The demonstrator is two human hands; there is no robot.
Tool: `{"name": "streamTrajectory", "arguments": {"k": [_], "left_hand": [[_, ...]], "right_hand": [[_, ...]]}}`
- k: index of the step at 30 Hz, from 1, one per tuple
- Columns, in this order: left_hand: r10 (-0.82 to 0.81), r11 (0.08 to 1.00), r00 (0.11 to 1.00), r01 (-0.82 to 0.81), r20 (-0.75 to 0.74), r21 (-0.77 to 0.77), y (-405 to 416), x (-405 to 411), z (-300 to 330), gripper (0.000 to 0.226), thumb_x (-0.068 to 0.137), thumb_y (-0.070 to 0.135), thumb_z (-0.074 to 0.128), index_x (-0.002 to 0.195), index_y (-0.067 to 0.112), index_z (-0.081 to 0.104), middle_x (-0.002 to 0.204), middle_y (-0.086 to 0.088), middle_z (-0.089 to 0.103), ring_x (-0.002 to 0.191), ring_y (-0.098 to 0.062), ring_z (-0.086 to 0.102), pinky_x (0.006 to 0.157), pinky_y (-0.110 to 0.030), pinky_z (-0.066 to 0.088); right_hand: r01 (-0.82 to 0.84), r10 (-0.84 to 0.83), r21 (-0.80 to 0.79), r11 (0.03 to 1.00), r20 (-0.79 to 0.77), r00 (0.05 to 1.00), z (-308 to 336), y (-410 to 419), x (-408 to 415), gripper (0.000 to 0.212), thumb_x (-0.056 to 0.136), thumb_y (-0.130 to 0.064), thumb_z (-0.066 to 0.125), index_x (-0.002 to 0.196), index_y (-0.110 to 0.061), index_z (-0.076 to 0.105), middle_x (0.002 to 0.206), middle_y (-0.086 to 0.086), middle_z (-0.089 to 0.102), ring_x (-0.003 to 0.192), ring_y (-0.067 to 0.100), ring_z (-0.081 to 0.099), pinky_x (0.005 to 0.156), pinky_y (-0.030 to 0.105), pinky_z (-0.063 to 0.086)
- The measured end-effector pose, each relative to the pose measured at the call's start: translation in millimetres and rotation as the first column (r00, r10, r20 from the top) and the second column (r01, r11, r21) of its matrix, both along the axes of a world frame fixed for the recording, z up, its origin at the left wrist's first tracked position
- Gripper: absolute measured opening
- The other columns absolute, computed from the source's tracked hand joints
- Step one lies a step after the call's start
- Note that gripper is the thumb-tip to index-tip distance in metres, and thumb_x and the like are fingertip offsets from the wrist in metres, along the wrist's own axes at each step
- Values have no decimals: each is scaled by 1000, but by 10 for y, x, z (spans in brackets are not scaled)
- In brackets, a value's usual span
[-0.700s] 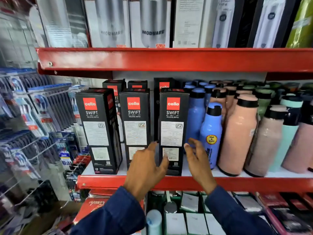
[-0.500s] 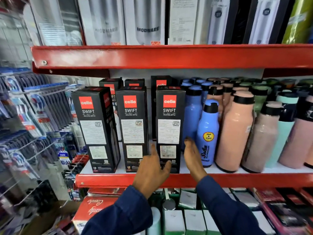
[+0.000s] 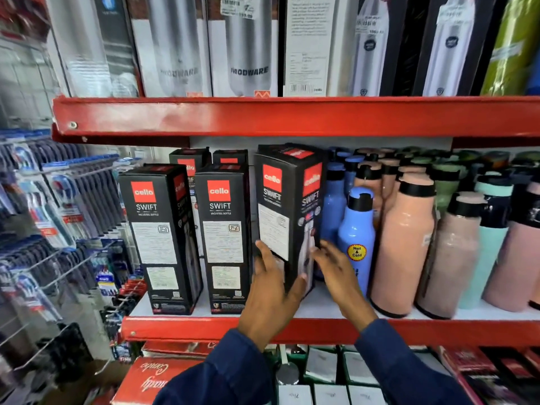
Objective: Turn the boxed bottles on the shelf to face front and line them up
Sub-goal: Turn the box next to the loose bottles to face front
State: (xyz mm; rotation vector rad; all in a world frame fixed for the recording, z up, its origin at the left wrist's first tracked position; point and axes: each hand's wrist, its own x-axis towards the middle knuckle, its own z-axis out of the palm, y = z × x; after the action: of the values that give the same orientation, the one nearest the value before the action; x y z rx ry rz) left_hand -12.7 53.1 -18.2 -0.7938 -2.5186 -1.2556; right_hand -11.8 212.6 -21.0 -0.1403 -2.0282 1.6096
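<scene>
Three black "cello SWIFT" boxed bottles stand in the front row of the middle shelf (image 3: 204, 328). The left box (image 3: 157, 229) and the middle box (image 3: 223, 229) show their label side. The right box (image 3: 287, 200) is twisted so that one corner points at me and two faces show. My left hand (image 3: 271, 293) grips its lower part, fingers on the left face and thumb round the front corner. My right hand (image 3: 339, 276) is spread open with its fingertips at the box's right face. The box's base is hidden. More black boxes (image 3: 190, 159) stand behind.
Loose bottles crowd the shelf right of the boxes: a blue one (image 3: 358, 229) closest to my right hand, then pink ones (image 3: 404, 244). The red upper shelf (image 3: 292, 115) hangs close above the box tops. A rack of toothbrushes (image 3: 58, 214) is on the left.
The right box, which faced front, has been turned so its corner points forward. My left hand has closed on it and my right hand has moved up to its right face.
</scene>
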Motion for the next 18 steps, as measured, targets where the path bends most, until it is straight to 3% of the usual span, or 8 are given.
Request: {"name": "streamTrajectory", "arguments": {"k": [2,4,5,7,10,12,14,18], "left_hand": [[-12,1000,1000,13,-6,19,17,-81,23,96,97,43,49,154,6,-18,156,-28,32,136,-38,45,108,-42,43],[13,999,1000,-13,-16,36,18,-164,26,84,100,34,46,156,13,-13,122,-24,64,96,-31,66,78,-36,51],[14,999,1000,-14,-11,46,15,-195,31,79,101,31,45,157,17,-10,101,-18,70,77,-26,66,68,-35,50],[-8,998,1000,8,9,64,-1,-263,29,73,102,27,45,158,23,-3,77,-10,69,62,-23,65,62,-38,54],[-37,997,999,35,29,67,-27,-329,-3,67,103,22,44,158,24,5,91,-14,73,72,-27,70,70,-40,58],[-42,997,997,38,62,67,-30,-338,-47,65,103,16,43,158,22,9,103,-15,73,85,-29,71,66,-23,53],[-32,997,996,25,86,80,-33,-327,-100,63,103,14,43,157,21,10,108,-16,73,95,-31,70,64,-18,46],[1,997,993,-10,120,72,-38,-353,-165,57,103,15,43,154,11,17,83,-8,65,85,-37,70,57,-24,38]], "right_hand": [[69,-65,62,996,-72,995,-16,-44,63,22,92,-24,61,111,-16,67,107,6,71,88,9,66,78,17,50],[148,-133,116,982,-128,983,-34,-104,140,19,90,-24,64,106,-14,69,101,7,72,83,8,67,71,9,48],[187,-167,134,973,-152,974,-49,-124,167,19,90,-23,65,105,-13,69,99,7,71,80,7,66,68,5,46],[242,-218,138,960,-168,961,-85,-169,207,26,88,-22,67,111,-9,68,99,4,66,80,0,63,66,0,43],[270,-245,153,951,-164,956,-179,-218,215,31,88,-21,67,115,-5,67,98,0,62,81,-3,61,71,5,49],[276,-253,169,946,-149,956,-278,-231,197,32,88,-22,68,115,-5,68,99,2,64,79,-1,63,74,9,50],[269,-245,197,943,-139,959,-370,-238,178,32,88,-20,67,117,-6,67,103,4,65,82,0,65,74,4,47],[247,-219,231,941,-141,965,-429,-260,142,33,90,-18,65,122,-11,65,108,1,62,89,5,67,79,4,48]]}}
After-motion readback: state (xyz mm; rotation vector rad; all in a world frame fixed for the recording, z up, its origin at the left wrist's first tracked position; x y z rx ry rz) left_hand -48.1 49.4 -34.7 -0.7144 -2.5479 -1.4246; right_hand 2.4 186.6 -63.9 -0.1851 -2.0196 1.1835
